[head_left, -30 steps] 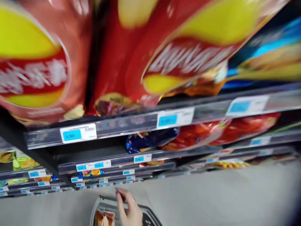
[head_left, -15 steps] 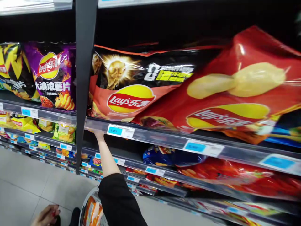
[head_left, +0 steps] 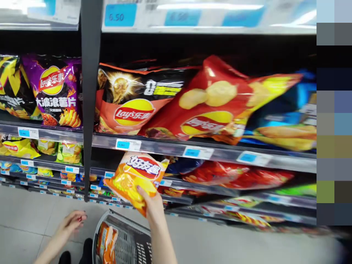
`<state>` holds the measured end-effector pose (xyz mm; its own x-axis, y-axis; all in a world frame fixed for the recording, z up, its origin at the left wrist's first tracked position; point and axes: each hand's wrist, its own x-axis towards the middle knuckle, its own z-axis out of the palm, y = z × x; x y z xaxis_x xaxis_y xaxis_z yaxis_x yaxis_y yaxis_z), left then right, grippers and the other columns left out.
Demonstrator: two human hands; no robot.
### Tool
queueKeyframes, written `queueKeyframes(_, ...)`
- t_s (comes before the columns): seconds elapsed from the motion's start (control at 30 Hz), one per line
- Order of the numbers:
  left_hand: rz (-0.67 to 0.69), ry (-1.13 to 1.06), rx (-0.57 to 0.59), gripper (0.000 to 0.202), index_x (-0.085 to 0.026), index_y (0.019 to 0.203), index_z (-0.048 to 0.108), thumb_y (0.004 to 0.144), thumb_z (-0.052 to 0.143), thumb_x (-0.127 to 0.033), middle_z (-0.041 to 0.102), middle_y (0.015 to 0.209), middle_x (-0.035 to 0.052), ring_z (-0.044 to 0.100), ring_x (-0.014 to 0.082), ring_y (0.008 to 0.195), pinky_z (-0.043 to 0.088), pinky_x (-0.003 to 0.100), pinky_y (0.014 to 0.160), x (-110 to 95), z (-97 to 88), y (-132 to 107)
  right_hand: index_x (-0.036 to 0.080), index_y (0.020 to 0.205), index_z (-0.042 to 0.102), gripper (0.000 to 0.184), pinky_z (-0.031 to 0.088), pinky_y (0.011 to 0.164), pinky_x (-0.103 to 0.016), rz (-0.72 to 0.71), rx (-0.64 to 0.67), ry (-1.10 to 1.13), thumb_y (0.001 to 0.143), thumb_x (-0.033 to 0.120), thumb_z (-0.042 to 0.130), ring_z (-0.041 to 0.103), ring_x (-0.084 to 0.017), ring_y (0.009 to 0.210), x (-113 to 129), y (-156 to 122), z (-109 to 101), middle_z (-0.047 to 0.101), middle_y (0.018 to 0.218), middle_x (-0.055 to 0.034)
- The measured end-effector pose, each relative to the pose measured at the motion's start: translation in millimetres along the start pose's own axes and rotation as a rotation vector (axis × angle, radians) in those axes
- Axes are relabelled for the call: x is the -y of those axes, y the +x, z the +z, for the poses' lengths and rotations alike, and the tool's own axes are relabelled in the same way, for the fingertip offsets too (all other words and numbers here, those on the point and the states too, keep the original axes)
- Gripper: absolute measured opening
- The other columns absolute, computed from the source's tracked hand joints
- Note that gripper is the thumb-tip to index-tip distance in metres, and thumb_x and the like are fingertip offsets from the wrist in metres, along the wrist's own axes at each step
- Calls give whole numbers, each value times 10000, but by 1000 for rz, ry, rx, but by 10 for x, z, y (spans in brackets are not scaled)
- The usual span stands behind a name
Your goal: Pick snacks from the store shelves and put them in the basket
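My right hand (head_left: pixel 155 207) grips an orange and white bag of chips (head_left: pixel 137 178) by its lower right side, thumb on the front. The bag is tilted in front of the lower shelves, clear of the upper shelf edge. At the lower left, over the floor, is my left hand (head_left: pixel 74 220), empty, its fingers loosely bent and apart. Between my hands stands a grey shopping basket (head_left: pixel 125 220) with orange packets (head_left: pixel 106 244) inside; my right forearm covers part of its right side.
Several chip bags fill the upper shelf, among them a red bag (head_left: pixel 211 97), a black and coral bag (head_left: pixel 123 102) and a purple bag (head_left: pixel 55 91). A dark upright post (head_left: pixel 89 99) divides the shelving. Price tags line the shelf edges. Blocks of colour cover the right edge.
My right hand has come out from the lower shelf holding the orange chip bag. My left hand has moved up and right. The view has shifted, showing more of the basket.
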<state>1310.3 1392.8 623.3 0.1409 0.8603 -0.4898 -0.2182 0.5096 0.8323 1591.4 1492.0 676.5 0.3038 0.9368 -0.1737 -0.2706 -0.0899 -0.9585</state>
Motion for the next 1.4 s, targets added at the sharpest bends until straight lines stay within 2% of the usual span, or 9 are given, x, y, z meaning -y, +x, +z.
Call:
queueKeyframes(0.17,37,-138,325,460,-197,1042,633,676,637,-475,666,1039,106,592,291,967,442,420,845,-323,596,144,223,839,617,411,529,744,-445,150,53,328,542,472,758,670,-275,778,-303,-677,-144,712,859,-56)
queueKeyframes(0.33,-12,-227,380,359,-155,728,666,535,714,-454,700,766,103,640,305,822,467,410,787,-252,891,104,210,726,631,419,529,659,-432,118,112,250,472,515,765,658,-285,700,-602,-1061,131,705,809,-76)
queueKeyframes(0.57,136,-221,191,431,-172,868,616,547,708,-445,695,874,86,631,278,889,457,372,814,-245,889,-203,208,980,604,422,409,920,-415,-153,-61,-25,643,446,691,546,-273,1007,-422,-1337,59,617,1034,-86)
queueKeyframes(0.7,316,-72,93,539,-183,1059,550,584,741,-351,646,1076,96,572,269,1022,414,349,886,-373,914,-374,196,1102,540,469,421,921,-414,-242,168,-102,760,515,561,532,-279,1071,-130,-1538,-25,584,1147,-112)
queueKeyframes(0.83,411,116,85,496,-210,1105,561,649,711,-335,628,1131,79,537,277,1063,368,357,928,-544,856,-574,202,1161,493,601,442,913,-427,-86,398,-53,636,349,745,527,-295,1106,167,-1726,21,558,1222,-115)
queueKeyframes(0.93,435,218,166,580,-228,1177,524,636,724,-295,618,1159,68,538,293,1070,405,354,899,-682,755,-681,197,1140,515,564,487,838,-440,96,429,125,640,313,748,574,-308,1045,278,-1818,34,584,1191,-126)
queueKeyframes(1.1,128,-75,407,662,-187,1166,502,563,773,-230,651,1104,104,612,301,981,488,365,803,-781,683,-761,186,1054,582,515,485,841,-429,227,404,255,587,259,785,630,-293,941,235,-1872,18,656,1072,-110)
queueKeyframes(1.17,40,-144,409,601,-171,1114,536,566,774,-234,677,1049,111,645,295,914,506,363,764,-773,697,-770,171,1017,602,486,497,816,-425,263,392,260,579,273,788,644,-294,904,200,-1864,35,673,1030,-112)
queueKeyframes(1.4,30,-173,360,392,-98,1041,609,732,663,-333,710,936,141,676,264,828,511,353,770,-743,674,-697,172,898,642,351,545,706,-361,351,313,213,601,312,767,677,-270,775,216,-1840,148,719,836,-65)
